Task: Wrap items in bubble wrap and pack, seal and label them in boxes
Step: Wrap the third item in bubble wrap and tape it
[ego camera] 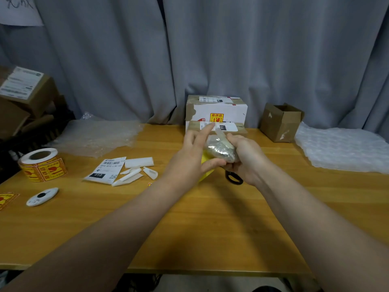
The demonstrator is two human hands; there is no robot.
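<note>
Item: bubble-wrapped bundle (pixel 220 149), held above the bench (pixel 200 218) between both hands.
Left hand (pixel 189 153): grip closed on the bundle, thumb beneath it, index finger raised straight.
Right hand (pixel 246 157): grip closed round the bundle's right side.
Below the hands: black scissors (pixel 233 179) and a yellow object (pixel 205 160), kind not discernible.
Rear: two sealed boxes (pixel 216 110), stacked and labelled; open carton (pixel 281 122) to their right.
Far right: bubble wrap sheet (pixel 341 148).
Left: sticker roll (pixel 42 164), shipping label (pixel 105 170), backing scraps (pixel 136 169) just beside it.
</note>
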